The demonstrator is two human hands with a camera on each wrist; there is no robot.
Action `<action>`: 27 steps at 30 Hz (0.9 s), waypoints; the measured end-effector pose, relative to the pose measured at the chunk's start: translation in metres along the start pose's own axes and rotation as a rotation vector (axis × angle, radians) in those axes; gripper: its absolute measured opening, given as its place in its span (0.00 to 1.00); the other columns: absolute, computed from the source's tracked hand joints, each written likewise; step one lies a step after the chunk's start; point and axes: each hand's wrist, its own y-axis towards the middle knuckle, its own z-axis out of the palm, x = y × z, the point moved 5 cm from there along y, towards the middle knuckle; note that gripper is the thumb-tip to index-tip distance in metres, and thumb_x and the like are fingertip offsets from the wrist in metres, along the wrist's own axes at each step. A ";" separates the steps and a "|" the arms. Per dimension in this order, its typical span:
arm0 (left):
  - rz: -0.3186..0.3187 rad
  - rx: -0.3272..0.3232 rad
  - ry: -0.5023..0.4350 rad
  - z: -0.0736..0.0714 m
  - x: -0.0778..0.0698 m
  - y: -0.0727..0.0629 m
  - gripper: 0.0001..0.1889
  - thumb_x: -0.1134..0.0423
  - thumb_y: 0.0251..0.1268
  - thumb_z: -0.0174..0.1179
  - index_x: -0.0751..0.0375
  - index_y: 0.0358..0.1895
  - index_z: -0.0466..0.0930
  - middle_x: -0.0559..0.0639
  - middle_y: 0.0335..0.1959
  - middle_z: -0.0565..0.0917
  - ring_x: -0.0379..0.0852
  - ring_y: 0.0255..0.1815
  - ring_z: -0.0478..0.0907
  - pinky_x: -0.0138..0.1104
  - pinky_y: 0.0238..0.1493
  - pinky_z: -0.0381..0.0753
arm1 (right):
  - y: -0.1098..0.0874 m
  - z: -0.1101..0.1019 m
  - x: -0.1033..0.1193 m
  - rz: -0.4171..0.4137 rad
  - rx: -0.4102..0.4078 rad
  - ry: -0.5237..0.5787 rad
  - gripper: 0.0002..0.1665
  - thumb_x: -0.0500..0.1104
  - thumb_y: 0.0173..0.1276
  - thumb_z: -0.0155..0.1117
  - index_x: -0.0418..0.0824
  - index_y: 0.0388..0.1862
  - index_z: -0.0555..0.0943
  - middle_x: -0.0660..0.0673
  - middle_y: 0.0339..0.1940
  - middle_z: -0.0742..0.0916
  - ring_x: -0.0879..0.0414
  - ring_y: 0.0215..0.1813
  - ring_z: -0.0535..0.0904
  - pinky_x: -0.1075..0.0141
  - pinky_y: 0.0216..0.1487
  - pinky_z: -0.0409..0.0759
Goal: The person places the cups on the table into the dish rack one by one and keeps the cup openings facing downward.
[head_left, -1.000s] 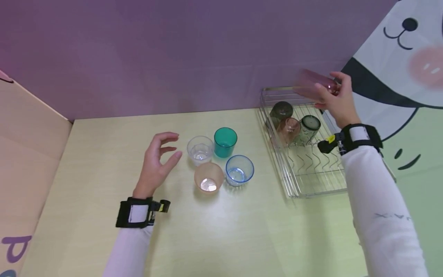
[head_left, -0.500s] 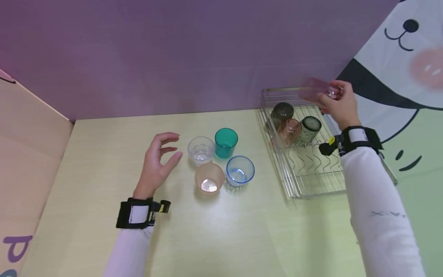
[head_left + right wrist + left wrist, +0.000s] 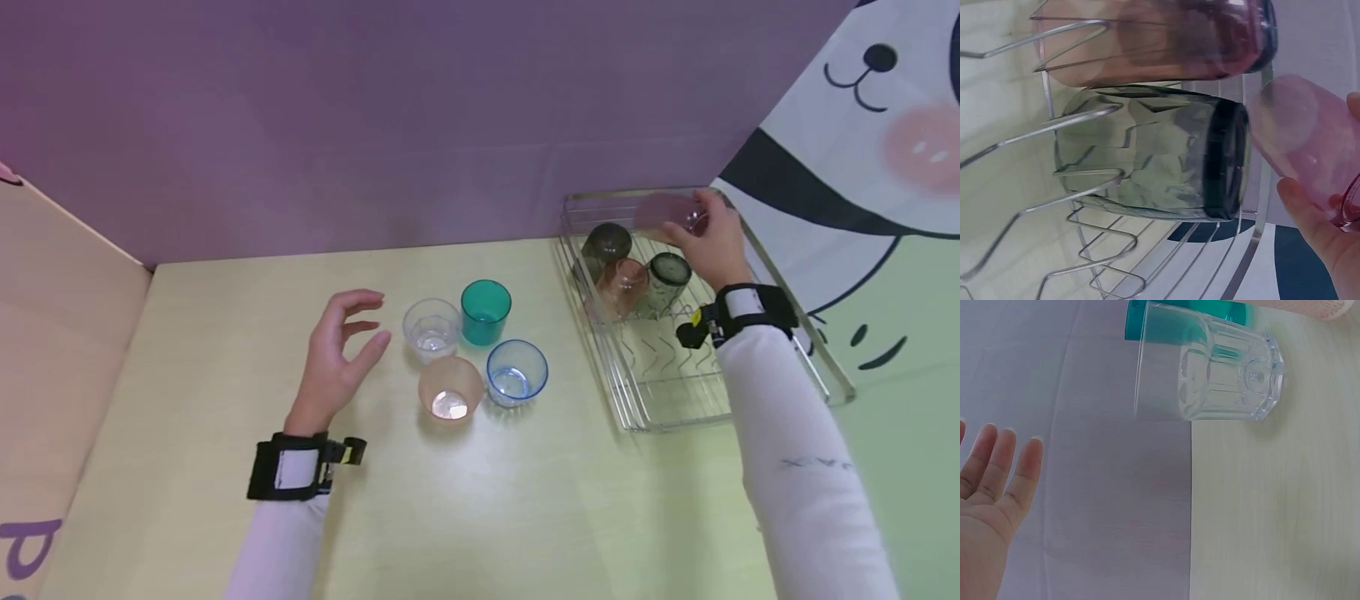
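Note:
My right hand (image 3: 718, 250) grips a tilted pink-purple glass (image 3: 663, 212) by its base end, at the back of the wire rack (image 3: 622, 400). In the right wrist view, the pink-purple glass (image 3: 1300, 125) is beside an upside-down grey-green glass (image 3: 1141, 156). My left hand (image 3: 333, 358) is held with fingers apart and relaxed, left of a clear glass (image 3: 432, 329), holding nothing. Grouped with the clear glass on the table are a teal glass (image 3: 486, 312), a peach glass (image 3: 451, 387) and a blue-rimmed glass (image 3: 517, 372), all mouth up.
Besides the grey-green glass, a dark smoky glass (image 3: 606, 242) and an orange-pink glass (image 3: 624, 283) stand upside down in the rack's left back part. Bent wire dividers (image 3: 660, 350) cross its middle. A purple wall (image 3: 375, 167) borders the table behind, and a printed panel (image 3: 900, 333) stands at right.
My right hand has lowered the pink-purple glass toward the back of the rack and shifted slightly left. The left hand and the four table glasses keep their places.

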 end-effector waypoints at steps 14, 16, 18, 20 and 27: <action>-0.008 0.008 -0.004 0.002 0.000 0.000 0.26 0.72 0.62 0.60 0.68 0.65 0.68 0.60 0.63 0.74 0.40 0.62 0.72 0.28 0.58 0.77 | -0.007 0.016 -0.002 0.063 0.087 -0.031 0.44 0.50 0.73 0.59 0.38 0.79 0.53 0.20 0.71 0.57 0.26 0.69 0.59 0.34 0.65 0.65; -0.011 0.011 -0.001 0.001 0.000 0.000 0.26 0.72 0.63 0.60 0.68 0.65 0.67 0.60 0.63 0.74 0.40 0.62 0.72 0.28 0.58 0.77 | -0.006 0.018 0.001 0.061 0.118 -0.047 0.43 0.50 0.73 0.58 0.38 0.79 0.52 0.18 0.70 0.59 0.25 0.70 0.58 0.33 0.65 0.64; -0.013 0.008 0.007 0.001 0.000 0.000 0.26 0.72 0.63 0.60 0.68 0.64 0.68 0.60 0.63 0.74 0.39 0.62 0.72 0.28 0.58 0.77 | -0.003 0.019 0.006 0.049 0.146 -0.072 0.43 0.49 0.73 0.59 0.36 0.79 0.52 0.18 0.69 0.62 0.25 0.72 0.56 0.33 0.66 0.63; -0.013 0.003 0.013 0.000 0.000 -0.001 0.26 0.72 0.63 0.60 0.68 0.64 0.68 0.59 0.62 0.75 0.39 0.62 0.72 0.28 0.58 0.77 | -0.001 0.020 0.011 0.040 0.168 -0.092 0.44 0.48 0.72 0.59 0.35 0.78 0.52 0.18 0.69 0.64 0.26 0.73 0.55 0.34 0.68 0.61; -0.012 0.001 0.006 -0.001 -0.001 -0.001 0.26 0.72 0.63 0.60 0.67 0.64 0.68 0.58 0.62 0.75 0.40 0.62 0.72 0.27 0.58 0.77 | 0.003 0.023 0.017 0.086 0.217 -0.135 0.46 0.49 0.72 0.58 0.35 0.79 0.48 0.17 0.72 0.55 0.22 0.70 0.59 0.33 0.70 0.61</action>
